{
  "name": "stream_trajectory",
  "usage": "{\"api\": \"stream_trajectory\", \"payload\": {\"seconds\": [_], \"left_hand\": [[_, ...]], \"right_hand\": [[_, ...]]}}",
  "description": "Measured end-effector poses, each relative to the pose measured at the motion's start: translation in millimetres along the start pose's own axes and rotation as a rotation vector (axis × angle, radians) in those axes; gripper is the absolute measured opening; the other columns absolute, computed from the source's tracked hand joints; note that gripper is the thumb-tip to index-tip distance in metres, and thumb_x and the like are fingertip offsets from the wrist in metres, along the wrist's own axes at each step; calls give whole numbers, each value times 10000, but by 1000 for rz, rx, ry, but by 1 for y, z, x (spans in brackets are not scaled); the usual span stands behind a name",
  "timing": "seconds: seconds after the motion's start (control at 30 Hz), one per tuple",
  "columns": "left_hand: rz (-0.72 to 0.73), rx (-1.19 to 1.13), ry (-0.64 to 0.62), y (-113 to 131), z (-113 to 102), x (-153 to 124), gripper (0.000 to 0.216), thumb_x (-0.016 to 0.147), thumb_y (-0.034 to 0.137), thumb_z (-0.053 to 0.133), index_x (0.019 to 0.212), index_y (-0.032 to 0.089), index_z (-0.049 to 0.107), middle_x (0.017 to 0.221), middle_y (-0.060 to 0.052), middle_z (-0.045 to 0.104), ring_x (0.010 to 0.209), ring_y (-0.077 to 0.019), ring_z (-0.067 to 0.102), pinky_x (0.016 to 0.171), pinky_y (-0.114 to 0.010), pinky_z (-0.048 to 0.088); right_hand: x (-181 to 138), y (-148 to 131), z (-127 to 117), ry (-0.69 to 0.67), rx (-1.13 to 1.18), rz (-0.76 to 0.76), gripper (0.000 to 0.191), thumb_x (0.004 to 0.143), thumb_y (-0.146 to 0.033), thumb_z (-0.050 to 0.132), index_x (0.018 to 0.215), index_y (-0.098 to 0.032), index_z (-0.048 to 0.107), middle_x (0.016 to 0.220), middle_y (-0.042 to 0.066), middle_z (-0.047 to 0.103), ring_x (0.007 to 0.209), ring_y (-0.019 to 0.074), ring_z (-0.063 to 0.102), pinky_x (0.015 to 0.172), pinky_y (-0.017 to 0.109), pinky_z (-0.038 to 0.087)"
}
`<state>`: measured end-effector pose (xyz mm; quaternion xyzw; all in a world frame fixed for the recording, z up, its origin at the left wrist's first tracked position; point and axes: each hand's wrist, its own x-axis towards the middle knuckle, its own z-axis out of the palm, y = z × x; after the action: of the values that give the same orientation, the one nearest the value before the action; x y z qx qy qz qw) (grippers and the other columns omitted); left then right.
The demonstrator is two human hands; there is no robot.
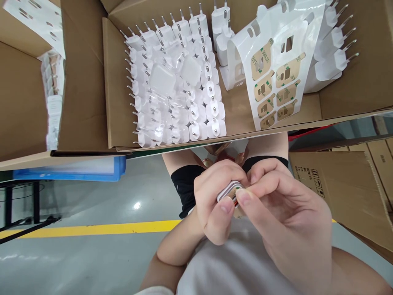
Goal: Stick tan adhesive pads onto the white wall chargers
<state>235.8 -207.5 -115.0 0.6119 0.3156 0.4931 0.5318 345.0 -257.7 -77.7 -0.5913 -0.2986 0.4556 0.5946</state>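
My left hand [217, 200] is closed round a small white charger plug [227, 191], held close to my body below the box edge. My right hand [282, 209] pinches at the plug's top face with thumb and forefinger, where a small tan and green sticker shows. Most of the plug is hidden by my fingers. Above my hands, an open cardboard box [116, 102] holds rows of white two-pin charger plugs [196, 102]. A white backing sheet of tan stickers [276, 82] leans inside the box on the right.
More white plugs [331, 49] lie at the box's far right. A second cardboard box [27, 102] with plastic-wrapped parts stands to the left. A flat carton [346, 188] lies at the right. Below are a grey floor with a yellow line [92, 228] and a blue bin edge [70, 170].
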Motion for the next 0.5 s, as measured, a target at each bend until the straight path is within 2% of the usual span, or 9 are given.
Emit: {"api": "stream_trajectory", "payload": {"seconds": [0.2, 0.33, 0.5], "left_hand": [[-25, -38, 26, 0, 1, -1, 291, 917, 456, 626, 778, 204, 673, 711, -33, 633, 620, -196, 584, 580, -351, 506], [-33, -65, 22, 1, 1, -2, 341, 943, 476, 608, 762, 191, 662, 706, -37, 646, 599, -180, 570, 579, -340, 487], [-62, -99, 9, 2, 1, -1, 351, 956, 466, 605, 755, 183, 657, 702, -41, 642, 590, -176, 551, 579, -332, 472]], "right_hand": [[2, -7, -6, -38, -110, -103, 181, 880, -140, 795, 743, -259, 783, 812, 5, 678, 771, 147, 656, 709, 284, 601], [1, -11, -18, -70, -138, -108, 256, 977, -175, 692, 913, -337, 880, 875, 8, 719, 823, 163, 694, 769, 295, 631], [3, -14, -39, -265, -275, -224, 412, 993, -118, 652, 1177, -409, 878, 995, 19, 760, 865, 199, 743, 699, 333, 645]]}}
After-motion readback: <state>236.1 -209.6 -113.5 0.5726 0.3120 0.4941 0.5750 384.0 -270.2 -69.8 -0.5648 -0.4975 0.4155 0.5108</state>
